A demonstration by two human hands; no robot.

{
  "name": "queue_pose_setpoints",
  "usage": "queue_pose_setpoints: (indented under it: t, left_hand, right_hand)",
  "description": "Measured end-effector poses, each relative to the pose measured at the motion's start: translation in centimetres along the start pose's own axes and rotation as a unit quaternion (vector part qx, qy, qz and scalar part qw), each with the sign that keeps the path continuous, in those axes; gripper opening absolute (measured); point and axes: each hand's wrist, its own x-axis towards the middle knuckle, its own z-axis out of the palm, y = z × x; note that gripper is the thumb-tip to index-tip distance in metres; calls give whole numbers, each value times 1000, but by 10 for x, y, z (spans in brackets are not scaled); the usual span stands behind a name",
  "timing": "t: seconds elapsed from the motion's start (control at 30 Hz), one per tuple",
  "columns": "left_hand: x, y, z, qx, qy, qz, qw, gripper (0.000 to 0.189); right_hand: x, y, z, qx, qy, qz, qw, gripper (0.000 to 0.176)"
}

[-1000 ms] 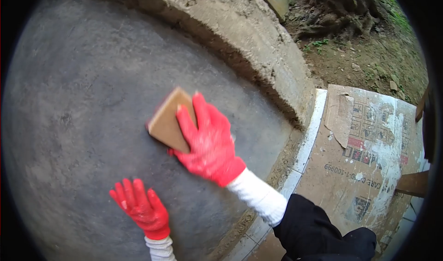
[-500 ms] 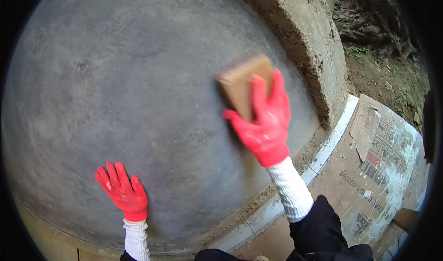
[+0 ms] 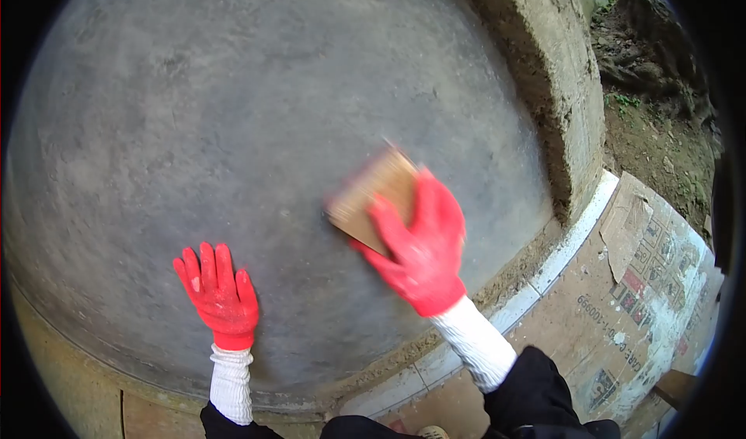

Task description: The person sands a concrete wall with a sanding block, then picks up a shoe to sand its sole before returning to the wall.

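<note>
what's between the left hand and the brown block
Only bare grey cement lies between the left hand and the brown block in the right hand, head view.

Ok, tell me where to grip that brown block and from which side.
Grip the brown block across its long edges, coming from its lower-right end, as the right hand does: it lies flat on the grey surface, so only back and edges are free.

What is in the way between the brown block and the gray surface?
Nothing visible. The right hand holds the brown block right on the gray surface; the left hand rests apart from it.
</note>
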Motion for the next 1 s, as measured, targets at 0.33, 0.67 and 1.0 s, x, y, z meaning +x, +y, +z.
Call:
queue_pose_setpoints:
  t: [0.33, 0.67, 1.0]
  left_hand:
    - [-2, 0, -2, -8, 3, -6, 1000, 41]
    - [-5, 4, -14, -34, 8, -15, 999, 38]
    - [-155, 72, -79, -205, -93, -188, 956, 42]
  right_hand:
    - [-232, 18, 42, -13, 10, 71, 997, 66]
    - [31, -81, 25, 76, 32, -30, 996, 61]
    - [-308, -27, 66, -71, -54, 147, 985, 103]
